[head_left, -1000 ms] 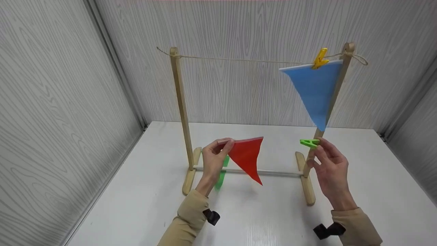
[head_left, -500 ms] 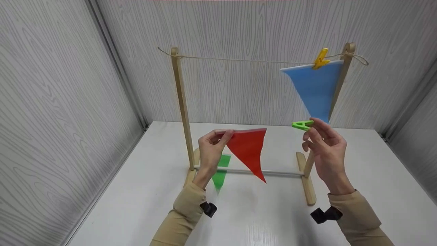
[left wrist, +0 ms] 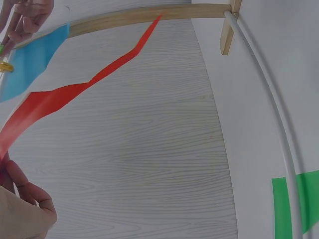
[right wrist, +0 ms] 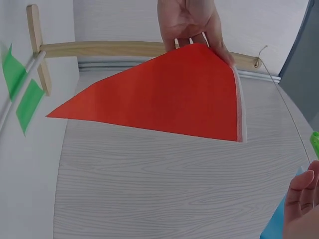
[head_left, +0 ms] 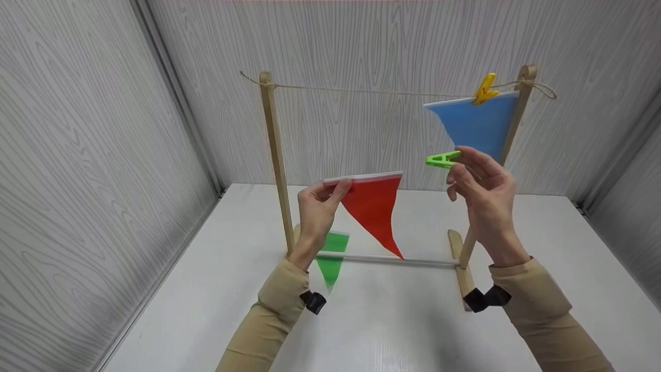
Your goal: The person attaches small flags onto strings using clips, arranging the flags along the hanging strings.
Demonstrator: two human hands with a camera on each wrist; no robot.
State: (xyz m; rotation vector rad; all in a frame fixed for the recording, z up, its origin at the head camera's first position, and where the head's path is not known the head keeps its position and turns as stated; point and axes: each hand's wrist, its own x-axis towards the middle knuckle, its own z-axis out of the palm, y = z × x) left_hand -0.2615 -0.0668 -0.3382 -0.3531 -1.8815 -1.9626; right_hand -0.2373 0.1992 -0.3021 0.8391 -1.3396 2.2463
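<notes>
My left hand [head_left: 317, 214] pinches a red triangular flag [head_left: 374, 206] by the left part of its white top edge. The flag hangs point down, below the string and apart from it. Between the thumb and fingertips of my right hand [head_left: 488, 201] is a light green clothespin [head_left: 441, 160], its jaws pointing left. The right hand covers the lower tip of a blue flag [head_left: 477, 124]. That flag hangs at the string's right end under a yellow clothespin [head_left: 485, 89]. In the right wrist view the red flag [right wrist: 169, 99] spreads broadside.
A string [head_left: 356, 91] runs between two wooden posts [head_left: 276, 160] joined low down by a white rod [head_left: 382, 258]. A green flag [head_left: 330, 263] lies on the white table [head_left: 206, 289] at the rod's left. Wood-patterned walls [head_left: 77, 181] stand behind and at both sides.
Both hands have risen toward the string. The red flag went up with the left hand, uncovering more of the green flag. The right hand and green clothespin moved up and left.
</notes>
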